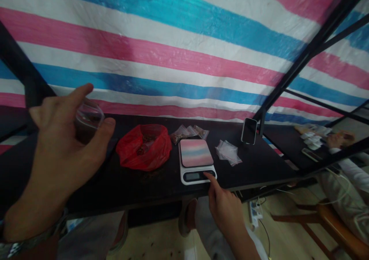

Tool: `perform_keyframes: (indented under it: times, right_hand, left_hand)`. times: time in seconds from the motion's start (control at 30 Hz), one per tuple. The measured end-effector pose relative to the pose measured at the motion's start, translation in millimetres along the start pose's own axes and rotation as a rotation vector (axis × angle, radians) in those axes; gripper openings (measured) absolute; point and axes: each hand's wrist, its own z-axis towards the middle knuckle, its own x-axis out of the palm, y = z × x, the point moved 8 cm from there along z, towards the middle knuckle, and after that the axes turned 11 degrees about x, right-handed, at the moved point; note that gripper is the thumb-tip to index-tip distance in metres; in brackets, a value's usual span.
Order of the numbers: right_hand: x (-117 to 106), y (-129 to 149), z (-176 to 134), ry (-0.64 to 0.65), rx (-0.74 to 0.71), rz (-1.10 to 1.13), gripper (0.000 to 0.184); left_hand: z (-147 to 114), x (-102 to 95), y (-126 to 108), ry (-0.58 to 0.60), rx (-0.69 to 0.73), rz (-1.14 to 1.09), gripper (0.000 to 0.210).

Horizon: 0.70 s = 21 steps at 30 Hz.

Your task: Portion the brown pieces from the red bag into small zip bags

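Raised at the left, my left hand (65, 141) is closed around a small see-through plastic bag (90, 116) with something dark in it; the fingers partly hide it. My right hand (226, 210) has its index finger stretched out, touching the button panel of a white kitchen scale (184, 174); it holds nothing and its other fingers are curled. The scale's shiny plate bears nothing, and its display cannot be read. Left of the scale sits an open red plastic bag (144, 152) with brownish dried bits inside. Behind the scale lie several small filled zip bags (181, 133).
Flat zip bags (229, 152) lie right of the scale on the black table (161, 185). A phone (249, 131) leans near a black metal post. Striped plastic sheeting (173, 52) hangs behind. At the far right another person's hand (340, 139) is by small white items.
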Motion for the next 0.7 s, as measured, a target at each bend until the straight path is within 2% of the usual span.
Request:
perform_keyframes:
  times: [0.13, 0.2, 0.33, 0.4, 0.57, 0.7]
  right_hand:
    - [0.2, 3.4, -2.0, -0.043, -0.003, 0.059, 0.056]
    - [-1.5, 1.0, -2.8, -0.088, 0.005, 0.159, 0.053]
    - [-7.6, -12.9, -3.2, -0.171, 0.136, 0.338, 0.05]
    - [-9.9, -15.7, -3.5, -0.184, 0.17, 0.401, 0.05]
    - [-10.9, -12.6, -4.6, -0.179, 0.147, 0.499, 0.047]
    - [-10.7, -17.5, -3.7, -0.182, 0.206, 0.524, 0.048]
  left_hand:
    - [-1.9, 1.2, -1.2, 0.09, -0.057, -0.043, 0.062]
    - [-1.2, -1.9, -0.5, 0.062, -0.056, -0.049, 0.063]
    - [1.6, -6.9, 2.3, -0.024, -0.068, -0.063, 0.068]
    - [3.2, -4.1, 0.7, -0.015, -0.09, -0.085, 0.068]
    - [8.0, 9.9, -17.5, 0.037, -0.096, -0.22, 0.065]
    - [10.3, 22.2, -31.7, 0.088, -0.081, -0.284, 0.062]
